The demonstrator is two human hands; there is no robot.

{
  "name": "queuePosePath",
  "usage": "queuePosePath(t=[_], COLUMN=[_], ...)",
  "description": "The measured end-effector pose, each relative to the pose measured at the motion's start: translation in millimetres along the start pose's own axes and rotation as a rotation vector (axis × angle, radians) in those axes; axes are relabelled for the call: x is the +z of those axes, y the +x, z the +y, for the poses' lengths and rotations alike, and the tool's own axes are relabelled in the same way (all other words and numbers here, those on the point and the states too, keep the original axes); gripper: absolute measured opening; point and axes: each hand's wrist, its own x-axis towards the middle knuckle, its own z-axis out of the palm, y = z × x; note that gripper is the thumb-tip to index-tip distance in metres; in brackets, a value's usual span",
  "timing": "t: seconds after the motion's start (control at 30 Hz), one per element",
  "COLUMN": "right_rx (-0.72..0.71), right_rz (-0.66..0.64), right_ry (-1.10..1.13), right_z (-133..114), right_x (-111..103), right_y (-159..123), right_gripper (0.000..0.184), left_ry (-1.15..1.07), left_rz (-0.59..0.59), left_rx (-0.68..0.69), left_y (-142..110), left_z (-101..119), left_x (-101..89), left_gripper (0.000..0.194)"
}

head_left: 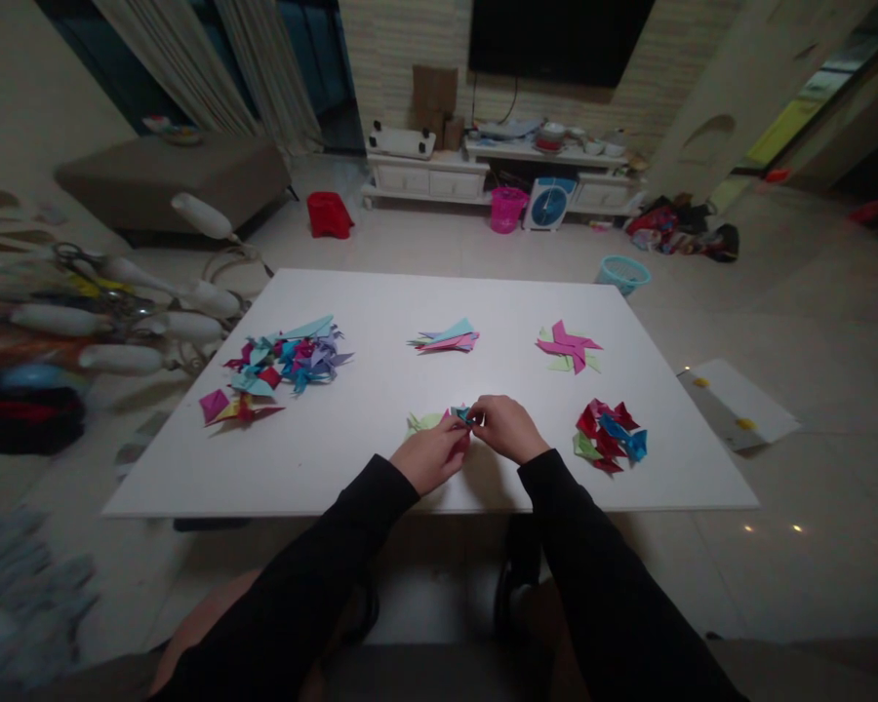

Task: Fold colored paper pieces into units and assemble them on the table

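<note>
My left hand [433, 454] and my right hand [507, 427] meet near the front middle of the white table [380, 380]. Between their fingertips is a small blue folded paper piece [460, 414], partly covered by the fingers, so its shape is unclear. Both hands are closed in a pinch on it. Just left of it, light green folded paper [425, 421] lies on the table beside my left hand, with a bit of pink showing. To the right of my right hand sits a pile of red, blue and green folded paper pieces [609, 434].
A large heap of colourful origami [293, 361] covers the table's left side. Flat folded papers [448, 337] lie at the back middle, pink and green pinwheel shapes [569, 346] at the back right. Beyond the table stand a red stool [329, 214] and a turquoise basket [624, 273].
</note>
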Motion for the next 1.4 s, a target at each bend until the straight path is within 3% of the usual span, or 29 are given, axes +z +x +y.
queuePosePath(t=[0.53, 0.97, 1.4], right_rx=[0.102, 0.104, 0.131], right_rz=[0.061, 0.092, 0.086], right_ry=[0.068, 0.045, 0.027], right_z=[-5, -11, -17], right_x=[-2, -2, -1], right_y=[2, -2, 0], right_gripper=[0.017, 0.015, 0.011], left_ry=[0.065, 0.061, 0.048], left_rz=[-0.039, -0.079, -0.086], left_rx=[-0.019, -0.031, -0.072], left_y=[-3, -7, -5], left_z=[0, 3, 5], left_x=[-1.4, -2.7, -7.0], left_gripper=[0.047, 0.032, 0.041])
